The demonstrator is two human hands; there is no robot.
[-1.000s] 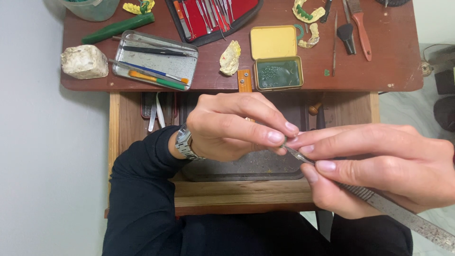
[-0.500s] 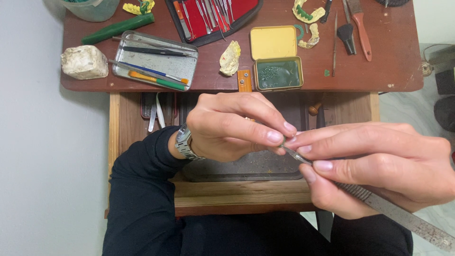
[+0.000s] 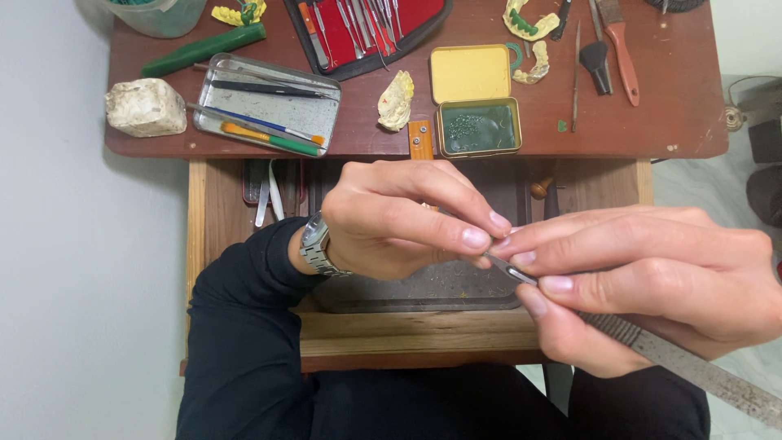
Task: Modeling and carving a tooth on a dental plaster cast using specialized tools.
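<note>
My right hand [image 3: 652, 285] grips a long grey metal file-like tool [image 3: 692, 367] whose handle runs off toward the lower right. Its thin tip [image 3: 507, 267] points left, where my left hand [image 3: 407, 216], with a metal wristwatch [image 3: 314, 244] on the wrist, pinches it between fingertips. Whatever small piece sits between the fingertips is hidden. Both hands hover over a dark pad in an open wooden drawer [image 3: 244, 204].
On the brown bench top [image 3: 652, 114] lie a metal tray of tools [image 3: 269, 106], an open yellow tin with green contents [image 3: 476, 102], a red instrument case [image 3: 366, 24], yellowish dental casts [image 3: 397, 99], a white stone block [image 3: 145, 106], a green stick [image 3: 204, 49] and a brush [image 3: 619, 41].
</note>
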